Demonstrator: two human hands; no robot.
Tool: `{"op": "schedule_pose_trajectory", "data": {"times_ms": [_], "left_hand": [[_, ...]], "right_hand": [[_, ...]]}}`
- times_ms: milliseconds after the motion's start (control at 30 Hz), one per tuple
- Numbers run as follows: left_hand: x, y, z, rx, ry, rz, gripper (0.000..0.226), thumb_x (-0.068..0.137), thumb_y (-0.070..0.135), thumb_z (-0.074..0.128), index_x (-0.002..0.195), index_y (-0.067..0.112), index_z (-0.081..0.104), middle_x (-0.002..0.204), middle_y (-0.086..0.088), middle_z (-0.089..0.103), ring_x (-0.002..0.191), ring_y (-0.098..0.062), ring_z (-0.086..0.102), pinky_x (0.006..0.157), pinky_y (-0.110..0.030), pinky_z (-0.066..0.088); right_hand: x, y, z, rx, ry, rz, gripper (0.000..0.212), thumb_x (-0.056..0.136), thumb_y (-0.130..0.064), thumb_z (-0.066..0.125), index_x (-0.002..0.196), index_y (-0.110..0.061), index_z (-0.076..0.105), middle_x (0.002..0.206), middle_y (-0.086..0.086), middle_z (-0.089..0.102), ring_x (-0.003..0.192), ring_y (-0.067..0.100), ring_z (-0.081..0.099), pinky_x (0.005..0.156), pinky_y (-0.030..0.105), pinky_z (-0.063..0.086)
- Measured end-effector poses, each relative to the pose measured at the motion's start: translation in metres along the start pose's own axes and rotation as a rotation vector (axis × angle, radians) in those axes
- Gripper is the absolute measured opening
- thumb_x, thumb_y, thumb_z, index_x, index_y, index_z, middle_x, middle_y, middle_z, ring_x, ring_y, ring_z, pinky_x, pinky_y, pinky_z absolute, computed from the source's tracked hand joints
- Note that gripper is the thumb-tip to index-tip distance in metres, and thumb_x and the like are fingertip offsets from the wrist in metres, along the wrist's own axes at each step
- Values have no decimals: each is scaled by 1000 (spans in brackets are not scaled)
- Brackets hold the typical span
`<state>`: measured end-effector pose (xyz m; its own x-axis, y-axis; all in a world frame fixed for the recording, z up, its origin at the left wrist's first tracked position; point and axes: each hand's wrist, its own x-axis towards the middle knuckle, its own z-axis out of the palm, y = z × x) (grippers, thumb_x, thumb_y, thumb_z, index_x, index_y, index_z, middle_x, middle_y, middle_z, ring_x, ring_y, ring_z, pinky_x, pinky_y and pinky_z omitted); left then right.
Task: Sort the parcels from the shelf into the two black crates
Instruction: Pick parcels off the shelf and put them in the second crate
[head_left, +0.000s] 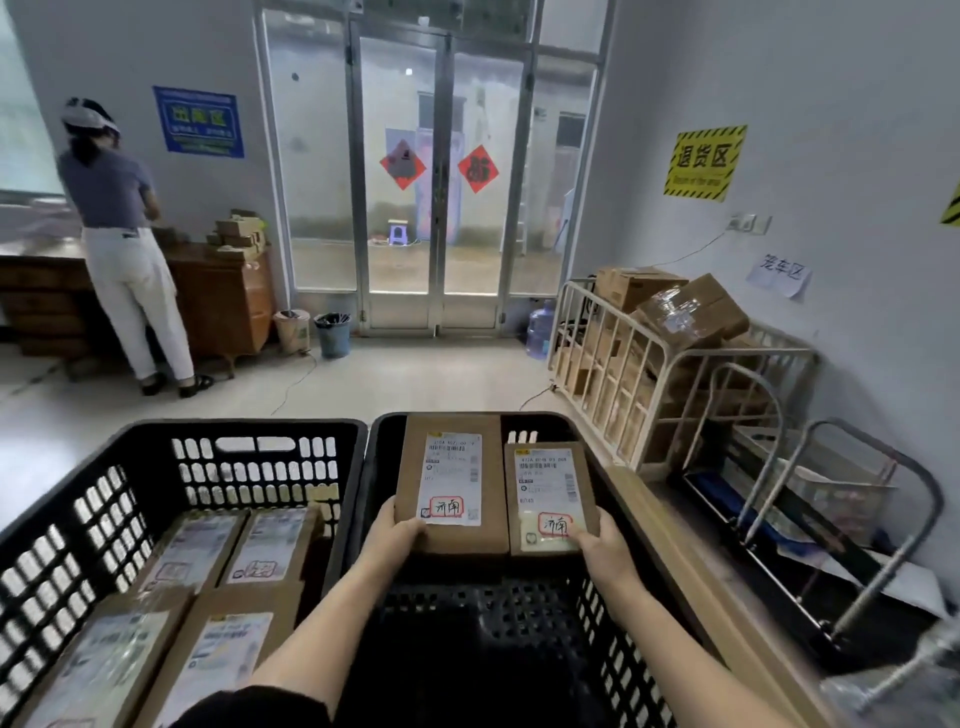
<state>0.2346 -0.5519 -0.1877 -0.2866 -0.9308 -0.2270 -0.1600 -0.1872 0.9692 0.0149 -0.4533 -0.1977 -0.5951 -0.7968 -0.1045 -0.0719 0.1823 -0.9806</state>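
1. The left forearm (317, 618) and the right forearm (670, 639) are recorded as bare along their whole visible length; no sleeve edge is reached.
2. The left hand (396, 531) and the right hand (607, 546) are recorded as uncovered.
3. A black garment (249, 709) is noted at the lower edge; its fabric is plain; its cut cannot be determined.

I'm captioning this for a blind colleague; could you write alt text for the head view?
The left hand holds the taller cardboard parcel and the right hand the shorter parcel at the far end of the right black crate. The left black crate beside it holds four parcels. Beyond, another person stands at a desk.
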Motion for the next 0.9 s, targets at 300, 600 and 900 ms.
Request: {"op": "schedule_pose_trajectory", "data": {"times_ms": [300, 600, 900], "left_hand": [[55, -48, 37, -8, 234, -240, 43, 87, 9, 53, 129, 8, 49, 124, -13, 60, 112, -30, 55, 101, -40, 44], [87, -91, 37, -4, 222, -312, 55, 78, -10, 51, 129, 11, 49, 115, -12, 64, 107, -29, 59, 94, -35, 47], [91, -115, 28, -7, 223, -312, 56, 81, -8, 59, 132, 12, 46, 116, -10, 63, 108, -26, 59, 96, -35, 45]], "right_hand": [[74, 65, 17, -21, -49, 295, 36, 87, -4, 51, 123, -6, 51, 96, 7, 63, 80, 17, 60, 58, 22, 43], [113, 115, 42, 28, -83, 377, 43, 87, -5, 53, 130, -8, 48, 103, 10, 64, 85, 21, 63, 62, 26, 48], [126, 138, 55, -27, -128, 323, 39, 90, -9, 53, 129, -13, 47, 89, -6, 61, 76, 6, 59, 50, 10, 44]]}}
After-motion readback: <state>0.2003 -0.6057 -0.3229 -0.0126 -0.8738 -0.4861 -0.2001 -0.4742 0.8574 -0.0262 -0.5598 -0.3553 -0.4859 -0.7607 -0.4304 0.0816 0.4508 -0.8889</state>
